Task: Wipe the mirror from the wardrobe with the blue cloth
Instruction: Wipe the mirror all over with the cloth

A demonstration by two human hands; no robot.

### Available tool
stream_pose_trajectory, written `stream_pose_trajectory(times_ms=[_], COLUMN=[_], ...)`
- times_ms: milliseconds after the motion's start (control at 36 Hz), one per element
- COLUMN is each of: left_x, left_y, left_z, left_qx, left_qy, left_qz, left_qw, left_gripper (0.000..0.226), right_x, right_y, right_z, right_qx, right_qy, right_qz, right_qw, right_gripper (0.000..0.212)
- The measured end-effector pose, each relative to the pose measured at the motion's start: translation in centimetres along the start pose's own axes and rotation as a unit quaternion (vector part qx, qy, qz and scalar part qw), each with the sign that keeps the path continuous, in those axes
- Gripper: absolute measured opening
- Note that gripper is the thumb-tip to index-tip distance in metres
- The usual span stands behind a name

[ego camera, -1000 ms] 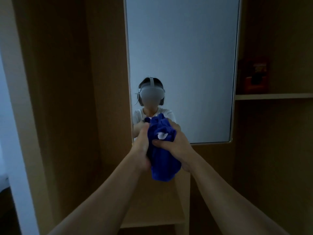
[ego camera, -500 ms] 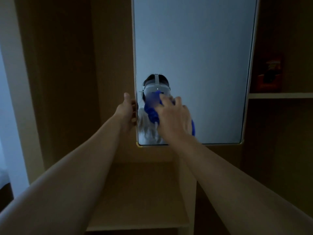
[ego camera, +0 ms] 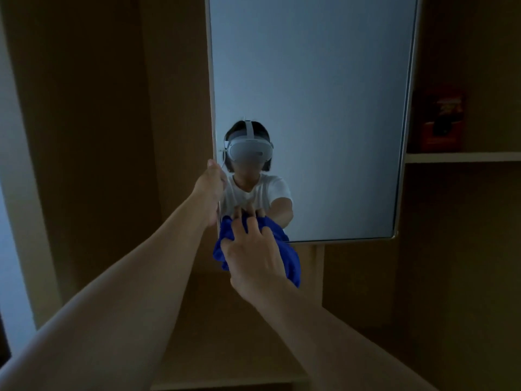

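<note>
Wiping is underway: the right hand (ego camera: 255, 253), fingers spread flat, presses the cloth (ego camera: 284, 256) on the mirror's (ego camera: 310, 94) bottom-left corner while the left hand (ego camera: 211, 183) grips its edge; next, sweep across.

Dim light fills a wooden wardrobe interior (ego camera: 93, 136) of brown panels. A pale shelf (ego camera: 462, 157) on the right carries a reddish box (ego camera: 441, 121). A bright strip (ego camera: 11, 221) runs along the far left.

Glossy glass mirror (ego camera: 310, 94), soft blue cloth (ego camera: 290, 258), matt wood wardrobe (ego camera: 112, 108)
</note>
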State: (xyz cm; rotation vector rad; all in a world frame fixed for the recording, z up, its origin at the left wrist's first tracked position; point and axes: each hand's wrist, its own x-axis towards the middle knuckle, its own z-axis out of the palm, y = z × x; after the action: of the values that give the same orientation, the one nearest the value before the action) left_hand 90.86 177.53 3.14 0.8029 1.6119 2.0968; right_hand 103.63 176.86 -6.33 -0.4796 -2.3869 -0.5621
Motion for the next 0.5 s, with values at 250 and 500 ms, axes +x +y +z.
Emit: stream_pose_trajectory(times_ms=[250,500], left_x=[0.3,-0.3], left_y=[-0.7,-0.3], left_z=[0.2,0.2], left_qx=[0.005,0.016], left_qy=[0.017,0.019], left_qz=[0.033,0.032], left_qw=[0.999,0.999], left_gripper=[0.051,0.051], right_x=[-2.5,-2.8], right_y=[4.3,5.7], right_z=[-0.1,-1.5], right_qx=[-0.057,-0.043], right_qy=[-0.036,-0.09], right_qz=[0.024,0.096], right_qw=[0.997,0.99], right_gripper=[0.033,0.032])
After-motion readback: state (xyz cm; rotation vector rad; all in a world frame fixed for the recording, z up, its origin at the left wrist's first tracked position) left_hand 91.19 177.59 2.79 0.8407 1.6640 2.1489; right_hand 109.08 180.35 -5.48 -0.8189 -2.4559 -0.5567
